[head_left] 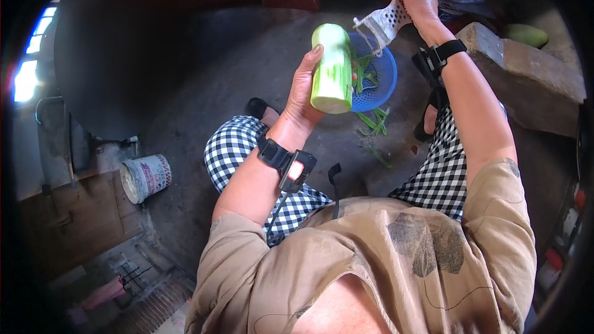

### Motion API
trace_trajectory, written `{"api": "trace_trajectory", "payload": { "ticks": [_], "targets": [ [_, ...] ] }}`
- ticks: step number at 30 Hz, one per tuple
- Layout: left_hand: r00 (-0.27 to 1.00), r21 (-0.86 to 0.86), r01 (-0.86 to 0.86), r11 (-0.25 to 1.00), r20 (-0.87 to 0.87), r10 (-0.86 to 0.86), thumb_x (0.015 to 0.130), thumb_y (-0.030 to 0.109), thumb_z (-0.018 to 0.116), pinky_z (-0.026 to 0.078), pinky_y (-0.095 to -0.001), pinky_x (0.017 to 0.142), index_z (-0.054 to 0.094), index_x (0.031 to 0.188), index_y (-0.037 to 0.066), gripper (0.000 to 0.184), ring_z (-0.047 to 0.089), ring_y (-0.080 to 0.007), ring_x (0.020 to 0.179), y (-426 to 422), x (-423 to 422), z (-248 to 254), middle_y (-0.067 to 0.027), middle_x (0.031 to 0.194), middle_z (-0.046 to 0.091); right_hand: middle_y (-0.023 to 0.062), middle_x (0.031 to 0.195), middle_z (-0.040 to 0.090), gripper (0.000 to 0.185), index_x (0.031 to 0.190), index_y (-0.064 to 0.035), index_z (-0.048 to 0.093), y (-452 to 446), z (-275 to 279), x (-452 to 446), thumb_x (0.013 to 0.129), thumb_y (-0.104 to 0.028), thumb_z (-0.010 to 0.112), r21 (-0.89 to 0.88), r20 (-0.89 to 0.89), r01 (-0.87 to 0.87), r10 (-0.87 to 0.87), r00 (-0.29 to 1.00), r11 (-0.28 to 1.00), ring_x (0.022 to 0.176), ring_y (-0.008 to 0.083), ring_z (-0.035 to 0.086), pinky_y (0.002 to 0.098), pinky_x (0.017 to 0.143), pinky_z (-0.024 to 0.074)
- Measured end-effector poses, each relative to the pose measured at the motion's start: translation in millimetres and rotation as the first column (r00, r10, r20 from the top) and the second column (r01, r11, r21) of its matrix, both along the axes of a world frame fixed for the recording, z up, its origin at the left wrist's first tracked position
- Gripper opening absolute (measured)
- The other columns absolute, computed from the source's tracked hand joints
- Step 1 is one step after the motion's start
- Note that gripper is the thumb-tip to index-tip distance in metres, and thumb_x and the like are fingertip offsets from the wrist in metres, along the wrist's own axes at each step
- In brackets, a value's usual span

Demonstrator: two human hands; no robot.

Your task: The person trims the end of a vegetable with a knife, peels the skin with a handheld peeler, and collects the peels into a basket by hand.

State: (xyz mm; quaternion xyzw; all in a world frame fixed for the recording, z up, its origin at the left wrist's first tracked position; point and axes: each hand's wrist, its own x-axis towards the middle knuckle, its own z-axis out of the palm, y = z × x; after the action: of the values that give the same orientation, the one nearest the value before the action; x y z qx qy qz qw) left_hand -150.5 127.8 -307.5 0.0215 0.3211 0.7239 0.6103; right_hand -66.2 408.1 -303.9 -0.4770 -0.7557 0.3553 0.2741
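Note:
My left hand (302, 83) is wrapped round a thick, pale green peeled gourd (333, 68), thumb along its side. The gourd stands nearly upright, with a cut flat end facing me and darker green streaks left on its skin. Up to the right, my right hand (421, 1) grips a whitish peeler (390, 20) with a hole-dotted body. Its forked end points left toward the gourd, apart from it. Below both hands is a blue perforated basket (388, 83) holding green peel strips (366, 79), partly hidden by the gourd.
More peel strips (375, 124) lie on the dark floor in front of the basket. A brick-like block (532, 77) stands at the right, with a green oval fruit or vegetable (526, 35) behind it. A white bucket (146, 178) lies tipped at the left.

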Motion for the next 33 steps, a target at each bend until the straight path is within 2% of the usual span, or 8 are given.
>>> {"api": "trace_trajectory", "payload": {
  "ticks": [1,2,5,7,9,21,24,33],
  "targets": [
    [1.000,-0.015,-0.015,1.000,0.010,0.015,0.085,0.039,0.070,0.058,-0.0371,0.081,0.052,0.126,0.001,0.059,0.068,-0.0246,0.089,-0.4,1.2,-1.7,-0.0165,0.104,0.065,0.0134,0.078,0.069,0.041,0.078,-0.0064,0.071,-7.8,0.9,-0.3,0.083,-0.047,0.067,-0.053,-0.027,-0.035,0.034,0.999,0.998,0.075,0.0294,0.068,0.0408,0.073,0.0502],
    [1.000,0.002,-0.009,1.000,-0.020,0.009,0.087,0.043,0.066,0.063,-0.0352,0.067,0.048,0.132,0.001,0.064,0.070,-0.0259,0.086,0.3,3.5,-2.1,-0.0202,0.106,0.065,0.0112,0.074,0.069,0.038,0.076,-0.0066,0.072,-15.5,2.6,-0.5,0.081,-0.045,0.070,-0.031,-0.028,-0.067,0.066,0.997,0.997,0.070,0.0269,0.068,0.0387,0.070,0.0507],
    [1.000,-0.033,-0.006,0.999,0.026,0.007,0.085,0.037,0.070,0.056,-0.0374,0.087,0.052,0.126,0.003,0.056,0.067,-0.0236,0.094,-1.0,1.6,-3.5,-0.0144,0.107,0.065,0.0108,0.069,0.067,0.039,0.077,-0.0052,0.073,-55.5,20.3,1.5,0.083,-0.044,0.068,0.015,-0.057,-0.155,0.155,0.986,0.988,0.067,0.0248,0.068,0.0372,0.068,0.0512],
    [0.999,-0.043,-0.013,0.999,0.035,0.014,0.085,0.036,0.069,0.054,-0.0381,0.090,0.052,0.126,0.002,0.056,0.067,-0.0242,0.096,0.8,5.5,0.5,-0.0148,0.108,0.065,0.0099,0.067,0.067,0.039,0.077,-0.0042,0.073,-74.1,27.8,4.3,0.084,-0.043,0.068,0.021,-0.064,-0.190,0.191,0.980,0.982,0.061,0.0238,0.066,0.0362,0.067,0.0517],
    [1.000,-0.046,-0.011,0.999,0.025,0.012,0.084,0.034,0.068,0.054,-0.0388,0.092,0.051,0.126,0.001,0.055,0.067,-0.0247,0.097,2.4,8.5,2.9,-0.0150,0.108,0.065,0.0033,0.059,0.055,0.040,0.071,-0.0018,0.065,-90.2,35.8,8.9,0.087,-0.038,0.070,-0.019,-0.095,-0.201,0.198,0.976,0.979,0.053,0.0121,0.052,0.0310,0.056,0.0450],
    [0.999,-0.053,0.031,0.998,-0.023,-0.032,0.083,0.026,0.063,0.054,-0.0401,0.093,0.049,0.126,0.002,0.051,0.066,-0.0256,0.099,2.3,11.3,-0.5,-0.0148,0.109,0.063,0.0075,0.059,0.057,0.037,0.073,-0.0018,0.067,-95.6,28.3,13.5,0.086,-0.037,0.069,0.087,-0.037,-0.151,0.154,0.987,0.985,0.053,0.0176,0.055,0.0341,0.058,0.0467],
    [0.999,-0.053,0.035,0.998,0.011,-0.034,0.082,0.024,0.063,0.054,-0.0403,0.092,0.050,0.125,0.002,0.050,0.066,-0.0254,0.098,1.8,11.1,3.1,-0.0147,0.109,0.063,0.0102,0.073,0.069,0.038,0.084,-0.0073,0.075,-91.1,27.2,12.9,0.088,-0.043,0.064,0.057,0.086,-0.190,0.185,0.979,0.980,0.068,0.0241,0.068,0.0373,0.068,0.0519],
    [0.996,-0.032,0.075,0.997,0.049,-0.073,0.081,0.023,0.063,0.054,-0.0407,0.092,0.051,0.124,0.002,0.050,0.067,-0.0262,0.098,-1.9,16.4,2.9,-0.0159,0.108,0.064,0.0094,0.071,0.068,0.038,0.079,-0.0075,0.074,-87.1,25.1,6.4,0.087,-0.044,0.065,0.107,0.050,-0.161,0.157,0.986,0.981,0.066,0.0240,0.067,0.0381,0.067,0.0514]
  ]
}}
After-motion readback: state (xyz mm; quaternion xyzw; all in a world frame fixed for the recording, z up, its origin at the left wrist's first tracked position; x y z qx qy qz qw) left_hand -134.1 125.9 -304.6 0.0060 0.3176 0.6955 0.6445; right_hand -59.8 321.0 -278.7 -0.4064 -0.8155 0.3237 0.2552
